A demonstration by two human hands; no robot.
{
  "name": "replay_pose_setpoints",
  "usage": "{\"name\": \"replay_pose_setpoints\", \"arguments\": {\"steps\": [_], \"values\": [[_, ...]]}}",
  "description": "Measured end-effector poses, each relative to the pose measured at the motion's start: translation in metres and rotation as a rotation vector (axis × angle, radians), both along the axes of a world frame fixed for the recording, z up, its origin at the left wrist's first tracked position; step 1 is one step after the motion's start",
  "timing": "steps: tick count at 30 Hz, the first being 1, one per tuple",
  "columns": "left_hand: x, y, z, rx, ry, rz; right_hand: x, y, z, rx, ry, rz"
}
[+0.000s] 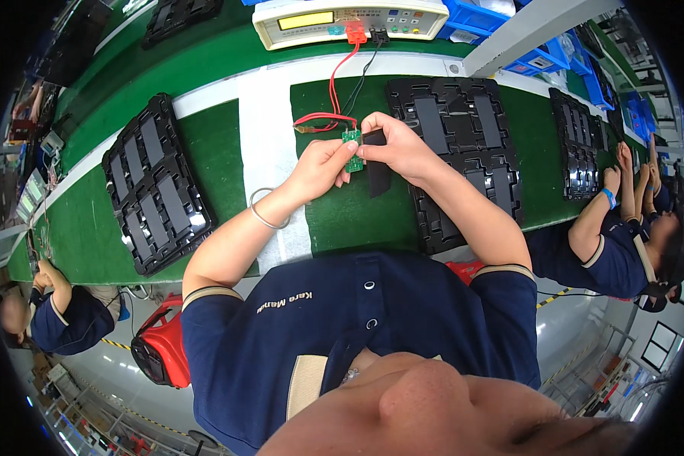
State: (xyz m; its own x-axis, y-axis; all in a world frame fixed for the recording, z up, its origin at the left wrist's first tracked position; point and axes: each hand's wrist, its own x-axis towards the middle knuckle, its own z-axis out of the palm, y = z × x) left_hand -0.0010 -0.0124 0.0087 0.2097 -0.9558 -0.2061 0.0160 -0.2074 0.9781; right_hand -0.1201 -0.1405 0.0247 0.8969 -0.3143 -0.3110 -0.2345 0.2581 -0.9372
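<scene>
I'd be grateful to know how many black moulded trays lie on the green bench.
4 in clear view: the left tray beside the left hand, the middle tray under the right hand, the right tray, the far tray. More may be hidden.

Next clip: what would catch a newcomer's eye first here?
At centre, the left hand and right hand pinch a small green circuit board and a black strip over the green bench. Red and black wires run up to a beige meter. Black trays flank both sides.
</scene>
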Motion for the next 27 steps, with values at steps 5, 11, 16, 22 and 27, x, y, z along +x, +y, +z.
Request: {"name": "replay_pose_setpoints", "arguments": {"steps": [5,11,16,22,27], "values": [[0.0,0.0,0.0,-0.007,-0.02,-0.001,0.001,0.001,0.002,-0.008,0.002,-0.001],[-0.001,0.001,-0.002,-0.015,-0.001,0.015,0.0,0.0,-0.001,0.015,-0.042,0.0],[-0.001,0.0,-0.005,-0.024,0.021,0.043,0.0,0.002,0.0,-0.154,-0.087,-0.022],[-0.005,0.0,-0.004,-0.058,-0.013,0.099,-0.002,-0.001,-0.005,-0.474,-0.066,-0.01],[-0.005,-0.002,-0.005,-0.085,-0.039,0.087,-0.005,-0.005,0.002,-0.476,-0.133,0.007]]}}
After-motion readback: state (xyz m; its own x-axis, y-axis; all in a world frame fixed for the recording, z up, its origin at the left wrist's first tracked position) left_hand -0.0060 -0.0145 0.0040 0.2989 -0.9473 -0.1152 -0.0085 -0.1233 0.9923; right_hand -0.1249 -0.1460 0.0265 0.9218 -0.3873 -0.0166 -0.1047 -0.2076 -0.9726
